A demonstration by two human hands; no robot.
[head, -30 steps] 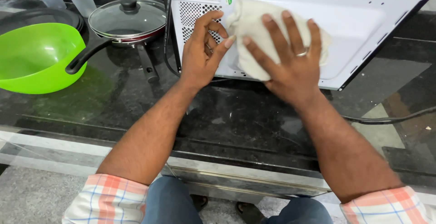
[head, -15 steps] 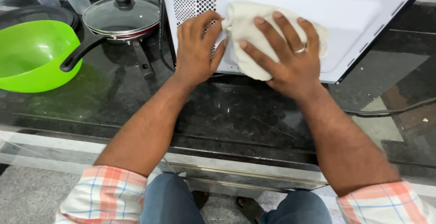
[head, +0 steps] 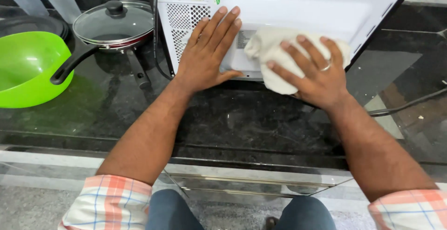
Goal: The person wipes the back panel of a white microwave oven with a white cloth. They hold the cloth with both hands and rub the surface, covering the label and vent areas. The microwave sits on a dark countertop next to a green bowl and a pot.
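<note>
The cloth (head: 279,55) is soft, off-white fabric on the oven's (head: 298,15) smooth white painted metal. The tabletop (head: 242,123) is glossy dark stone; the bowl (head: 28,67) is shiny green plastic; the lid (head: 114,22) is glass.

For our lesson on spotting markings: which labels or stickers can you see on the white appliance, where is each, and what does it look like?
Round sticker: small, green, near the appliance's top edge, above the vent holes.
Rating label: pale rectangle with tiny dark print, between the left hand and the cloth.

A cream cloth (head: 274,55) lies on the white microwave (head: 298,11), with a bright green bowl (head: 23,67) on the speckled black counter (head: 260,123) at left.
</note>
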